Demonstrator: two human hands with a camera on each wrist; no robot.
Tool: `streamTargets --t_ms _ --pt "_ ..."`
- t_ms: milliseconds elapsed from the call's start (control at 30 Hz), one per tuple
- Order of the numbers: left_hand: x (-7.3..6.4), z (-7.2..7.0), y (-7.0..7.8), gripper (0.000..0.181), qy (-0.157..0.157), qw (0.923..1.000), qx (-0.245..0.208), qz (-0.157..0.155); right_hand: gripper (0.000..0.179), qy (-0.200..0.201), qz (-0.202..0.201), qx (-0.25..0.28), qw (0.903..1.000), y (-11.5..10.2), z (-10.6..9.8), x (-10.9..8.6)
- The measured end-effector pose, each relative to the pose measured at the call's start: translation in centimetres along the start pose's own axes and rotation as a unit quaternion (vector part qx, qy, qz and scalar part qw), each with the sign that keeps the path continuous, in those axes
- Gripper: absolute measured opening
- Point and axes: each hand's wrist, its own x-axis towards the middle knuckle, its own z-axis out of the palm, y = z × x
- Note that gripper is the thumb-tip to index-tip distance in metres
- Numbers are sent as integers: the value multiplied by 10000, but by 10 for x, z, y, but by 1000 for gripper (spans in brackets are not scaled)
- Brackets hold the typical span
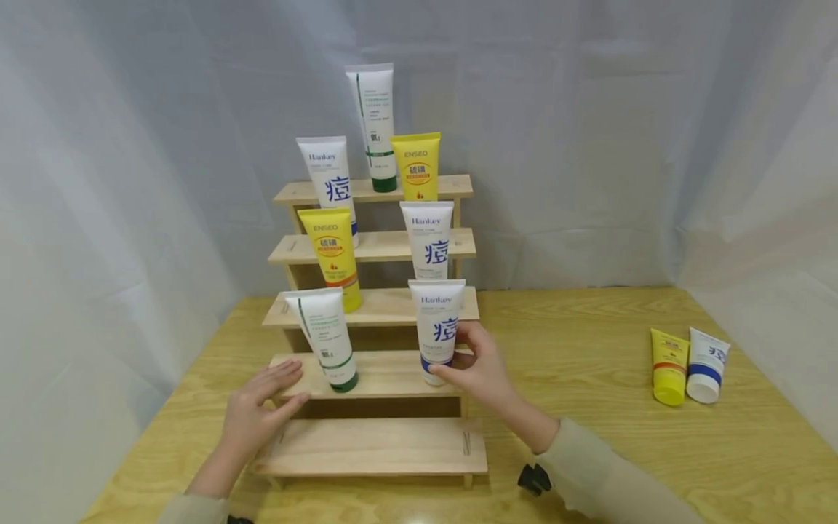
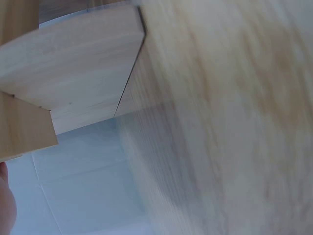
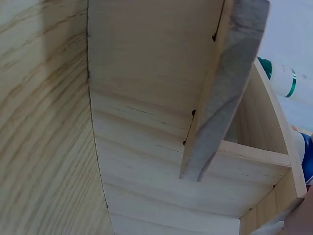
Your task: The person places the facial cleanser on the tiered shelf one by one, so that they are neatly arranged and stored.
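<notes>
A white squeeze tube with blue lettering stands at the right end of the second step up on a wooden tiered stand. My right hand pinches its lower part from the right, thumb in front. On that same step, to the left, is a white tube with a green cap. My left hand rests at the step's left end with loosely extended fingers, holding nothing. The right wrist view catches the blue-banded tube at its edge; a bit of the left hand shows in the left wrist view.
Higher steps carry several tubes, including a yellow one, another white one and a tall green-capped one on top. A yellow tube and a white tube stand on the wooden table at right.
</notes>
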Motion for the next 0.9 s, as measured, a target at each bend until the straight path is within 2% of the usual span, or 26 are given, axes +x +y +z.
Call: streamTargets --t_ms 233,467,900 --pt "0 -1 1 35 32 10000 -26 15 48 26 107 -73 9999 -6 4 0" --pt "-2 -3 2 35 -183 9994 -20 -276 48 104 50 -196 9997 -6 6 -1" --pt "-2 -2 0 35 -219 9994 78 -270 49 83 127 -221 9996 -7 3 -3"
